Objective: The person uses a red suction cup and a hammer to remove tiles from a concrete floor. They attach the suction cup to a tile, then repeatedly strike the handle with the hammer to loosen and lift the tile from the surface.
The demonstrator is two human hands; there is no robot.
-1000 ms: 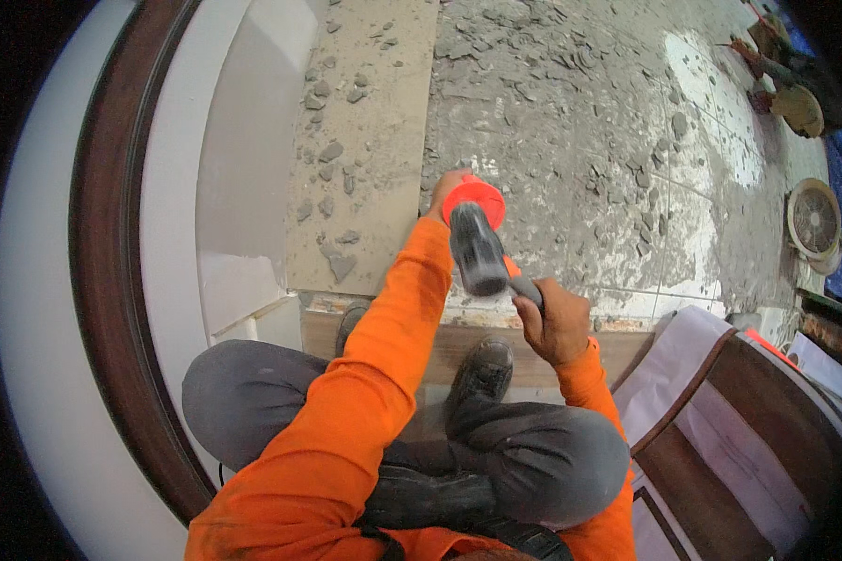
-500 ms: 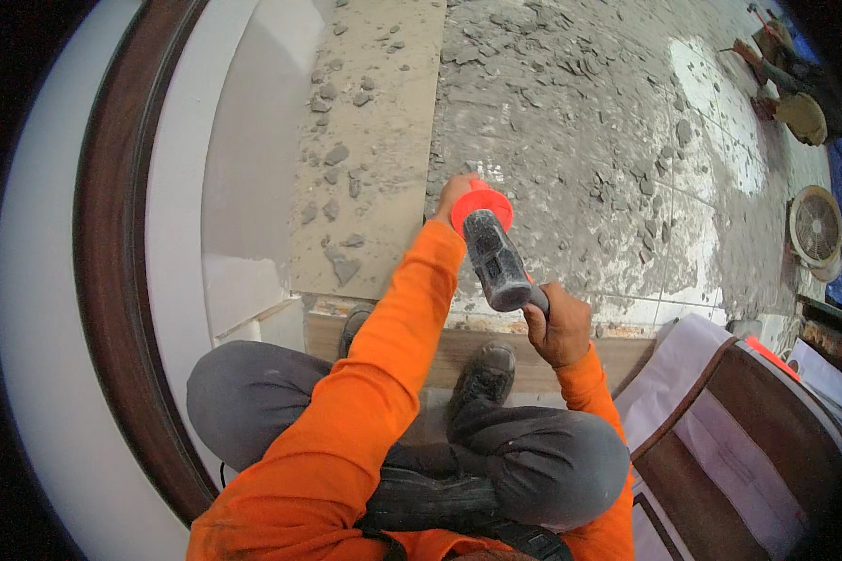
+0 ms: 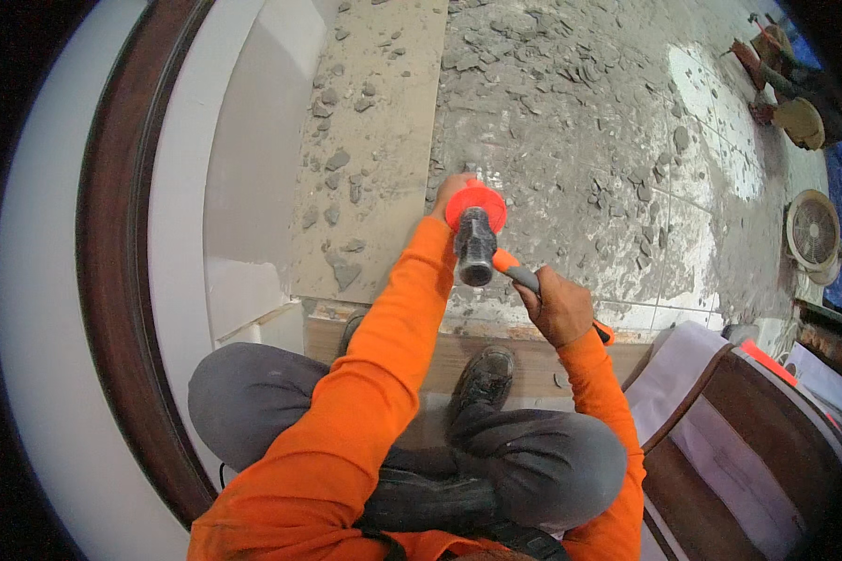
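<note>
My right hand (image 3: 561,306) is wrapped round the grey and orange handle of a hammer (image 3: 477,259). The hammer's dark, heavy head lies right against the round red-orange hand guard of a chisel (image 3: 476,203). Behind that guard, my left hand (image 3: 449,192) grips the chisel; its fingers are mostly hidden by the guard. The chisel's tip points away from me toward the chipped floor (image 3: 561,215), where grey mortar covers pale tiles. Its very end is hard to make out.
Grey rubble (image 3: 343,271) lies on a beige board (image 3: 393,140) at the left. A white wall and brown frame (image 3: 112,252) run along my left. A round fan (image 3: 813,231) stands at the right, beyond a brown and white padded item (image 3: 720,430). Another person (image 3: 795,103) works at the far right.
The hammer head has swung away from me and up against the chisel's guard, and its handle has turned to lie more sideways. My left hand has stayed nearly in place.
</note>
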